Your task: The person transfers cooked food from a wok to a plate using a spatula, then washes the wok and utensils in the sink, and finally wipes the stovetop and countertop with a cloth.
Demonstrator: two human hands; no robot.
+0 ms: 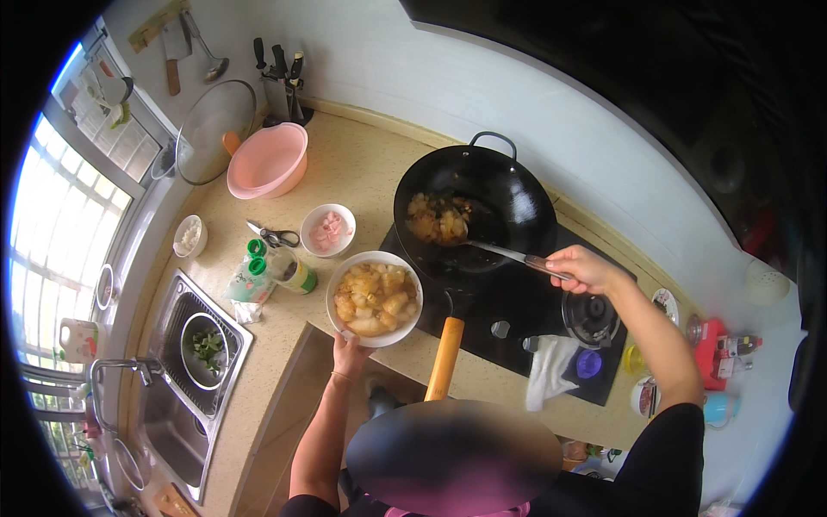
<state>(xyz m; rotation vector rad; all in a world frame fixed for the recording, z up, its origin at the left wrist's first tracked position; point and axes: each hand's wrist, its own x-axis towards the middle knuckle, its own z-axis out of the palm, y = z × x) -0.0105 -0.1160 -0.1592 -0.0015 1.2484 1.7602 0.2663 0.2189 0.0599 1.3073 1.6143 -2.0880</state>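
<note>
My right hand grips the wooden-ended handle of a metal ladle. The ladle's head rests among chunks of cooked food at the left side of a black wok, which sits on the stove. With my left hand I hold the near rim of a white bowl filled with yellowish-brown food chunks in liquid. This bowl is just left of the wok, beyond the wok's wooden handle.
Behind the held bowl stand a bowl of pink slices, scissors, a green-capped bottle and a pink basin. Greens lie in a bowl in the sink. A white cloth lies on the black cooktop.
</note>
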